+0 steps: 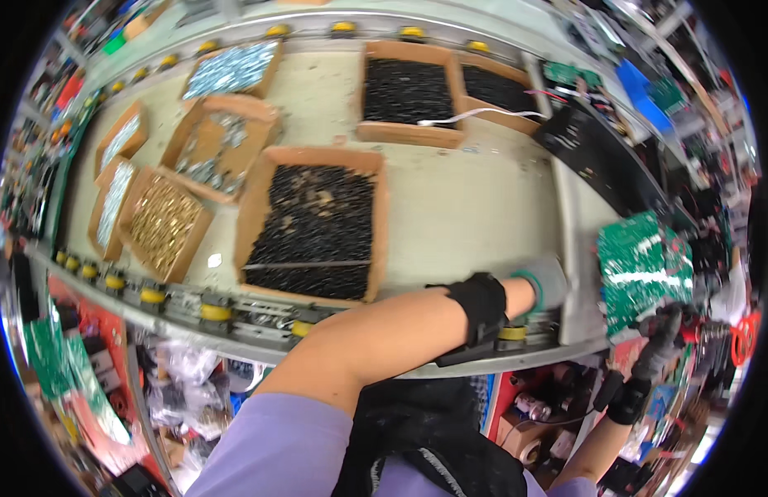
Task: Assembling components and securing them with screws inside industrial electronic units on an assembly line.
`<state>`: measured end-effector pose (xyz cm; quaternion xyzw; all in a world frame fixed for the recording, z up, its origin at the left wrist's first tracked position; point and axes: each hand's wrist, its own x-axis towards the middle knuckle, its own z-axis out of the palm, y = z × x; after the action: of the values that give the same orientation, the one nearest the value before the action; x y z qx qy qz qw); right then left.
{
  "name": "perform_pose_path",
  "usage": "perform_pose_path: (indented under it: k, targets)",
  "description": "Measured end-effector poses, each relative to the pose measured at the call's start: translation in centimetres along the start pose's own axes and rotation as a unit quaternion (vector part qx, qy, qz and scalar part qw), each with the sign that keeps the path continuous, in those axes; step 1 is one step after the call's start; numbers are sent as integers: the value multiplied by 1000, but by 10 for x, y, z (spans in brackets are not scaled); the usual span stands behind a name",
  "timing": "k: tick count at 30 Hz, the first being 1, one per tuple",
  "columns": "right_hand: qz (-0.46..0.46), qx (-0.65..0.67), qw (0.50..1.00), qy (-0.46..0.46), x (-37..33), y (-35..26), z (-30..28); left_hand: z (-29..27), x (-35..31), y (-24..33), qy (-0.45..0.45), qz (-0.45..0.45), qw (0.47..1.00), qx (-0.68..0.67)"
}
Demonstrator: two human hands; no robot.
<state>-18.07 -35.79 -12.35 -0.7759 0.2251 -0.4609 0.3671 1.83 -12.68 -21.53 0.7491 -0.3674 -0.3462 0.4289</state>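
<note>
My left forearm reaches across to the right over the bench, a black strap around it. My left hand [548, 283], in a grey glove with a green cuff, is at the bench's right end; blur hides its fingers. Farther right, my right hand [659, 348] wears a dark grey glove and a black wrist band. It is closed at the lower edge of a green circuit board [643, 267], beside something red, and I cannot make out what it grips. Above the board lies a long black panel [603, 157].
Cardboard trays on the bench hold small black parts [322, 228], brass-coloured parts [163, 222] and silvery parts [232, 69]. A white cable [475, 114] crosses the back trays. Yellow rollers [216, 308] line the bench's near rail. A red ring-shaped thing [744, 338] is at far right.
</note>
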Motion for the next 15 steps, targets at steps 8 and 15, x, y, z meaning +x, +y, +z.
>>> perform_pose_path:
  k: [8,15]
  targets:
    - [84,-58,977,189,-25,11,-96,8,50,-7,56,-123,909,-395]
    - [305,-487,814,81,-53,70,-172,-35,3,10,30,-154,921,-357]
